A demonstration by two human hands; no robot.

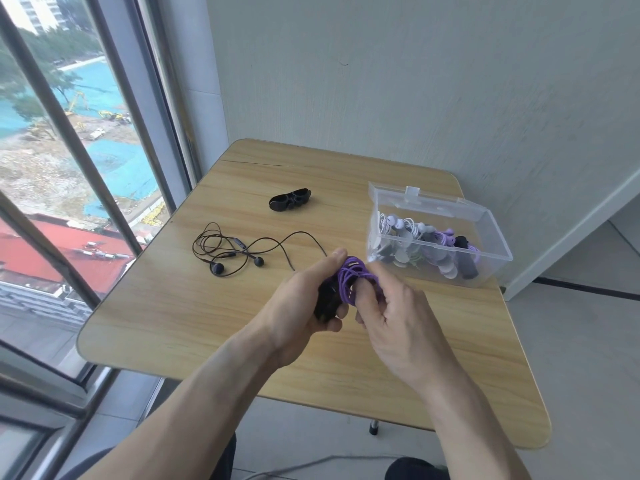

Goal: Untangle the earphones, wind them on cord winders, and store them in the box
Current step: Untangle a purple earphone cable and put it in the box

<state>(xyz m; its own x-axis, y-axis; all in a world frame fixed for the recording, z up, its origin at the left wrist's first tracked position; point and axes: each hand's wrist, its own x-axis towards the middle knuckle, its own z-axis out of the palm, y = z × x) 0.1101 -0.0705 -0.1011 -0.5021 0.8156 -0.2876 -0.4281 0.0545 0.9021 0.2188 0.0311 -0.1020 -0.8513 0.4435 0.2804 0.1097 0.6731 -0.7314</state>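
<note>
I have the purple earphones [349,278] wound on a winder [325,303] gripped in my left hand [301,303], right hand [388,306] pinching the coil. The box [485,216] lies just right and beyond, nearer my right hand, by the table's [207,323] right edge.

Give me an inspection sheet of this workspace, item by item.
Surface: wooden table, rounded corners.
Job's things: purple earphones wound on a black winder, held above the table; black earphones lying loose and uncoiled; spare black winder behind them; clear box open, holding wound sets.
Clutter: nothing seen.
Hands: left hand grips the winder; right hand has fingers in the purple coil.
Cables: grey cable on the floor.
Surroundings: window left, wall behind.
</note>
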